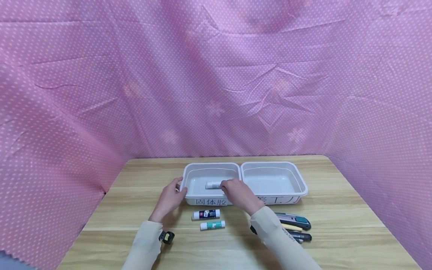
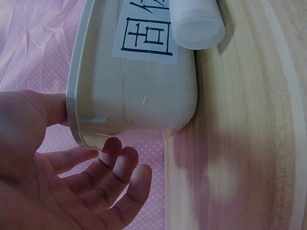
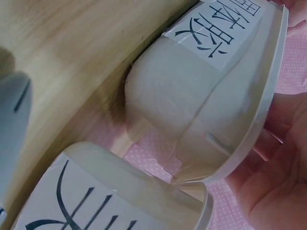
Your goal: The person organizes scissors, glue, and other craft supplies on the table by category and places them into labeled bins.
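Two white plastic bins stand side by side, each with a paper label in Chinese characters. My left hand [image 1: 171, 195] holds the left bin [image 2: 158, 96] at its left front corner, thumb at the rim and fingers by the outer side wall. Inside that bin, my right hand [image 1: 239, 193] pinches one end of a white glue stick [image 1: 213, 185]; in the right wrist view the bin wall hides the stick. On the table before the left bin lie a dark blue glue stick [image 1: 206, 214] and a green glue stick [image 1: 212, 225], both with white ends.
The right bin [image 1: 302, 183] stands next to the left one, nothing in it. Several utility knives [image 1: 297, 221] lie on the wooden table [image 1: 351, 225], partly behind the right sleeve [image 1: 280, 232]. A pink dotted cloth [image 1: 216, 93] hangs around the back and sides.
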Action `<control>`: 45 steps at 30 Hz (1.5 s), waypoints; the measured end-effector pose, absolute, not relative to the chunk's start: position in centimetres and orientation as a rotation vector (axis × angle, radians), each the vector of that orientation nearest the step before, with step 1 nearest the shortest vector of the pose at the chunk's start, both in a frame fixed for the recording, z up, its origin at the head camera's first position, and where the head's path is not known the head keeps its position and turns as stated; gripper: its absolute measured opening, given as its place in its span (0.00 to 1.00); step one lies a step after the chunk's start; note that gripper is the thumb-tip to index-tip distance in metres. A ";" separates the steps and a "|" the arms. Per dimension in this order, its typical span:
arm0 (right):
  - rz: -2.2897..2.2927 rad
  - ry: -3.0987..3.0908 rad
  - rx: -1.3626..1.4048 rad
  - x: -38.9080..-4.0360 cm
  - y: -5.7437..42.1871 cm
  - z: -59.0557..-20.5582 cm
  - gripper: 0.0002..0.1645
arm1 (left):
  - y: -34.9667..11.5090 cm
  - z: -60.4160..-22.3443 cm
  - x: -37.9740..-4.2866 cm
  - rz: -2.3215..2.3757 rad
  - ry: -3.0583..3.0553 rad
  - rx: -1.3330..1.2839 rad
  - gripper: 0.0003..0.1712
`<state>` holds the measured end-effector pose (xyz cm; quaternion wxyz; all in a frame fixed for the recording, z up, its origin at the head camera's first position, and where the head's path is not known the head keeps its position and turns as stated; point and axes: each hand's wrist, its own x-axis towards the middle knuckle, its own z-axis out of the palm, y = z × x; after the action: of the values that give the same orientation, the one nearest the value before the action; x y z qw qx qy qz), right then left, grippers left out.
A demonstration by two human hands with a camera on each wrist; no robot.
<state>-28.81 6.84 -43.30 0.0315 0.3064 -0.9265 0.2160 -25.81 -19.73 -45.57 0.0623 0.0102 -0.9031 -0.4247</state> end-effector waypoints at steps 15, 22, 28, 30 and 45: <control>0.656 -2.840 0.942 -28.0 6.8 -42.9 0.12 | -19.8 -45.5 -25.7 -1.276 -2.737 0.040 0.33; 0.661 -2.781 0.980 -27.3 6.9 -42.3 0.12 | -19.8 -45.6 -25.8 -1.283 -2.739 0.045 0.33; 0.639 -2.708 1.012 -26.3 7.2 -41.9 0.10 | -19.8 -45.7 -25.9 -1.292 -2.738 0.035 0.33; 0.644 -2.692 1.015 -25.9 7.3 -41.6 0.10 | -19.8 -45.7 -25.9 -1.294 -2.737 0.035 0.33; 0.547 -2.546 1.031 -22.3 7.7 -40.4 0.10 | -19.8 -45.8 -25.9 -1.289 -2.745 0.037 0.33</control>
<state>-22.32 7.75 -40.43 0.1695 0.3626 -0.8959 0.1926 -25.88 -19.82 -45.78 0.0545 0.0123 -0.9037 -0.4245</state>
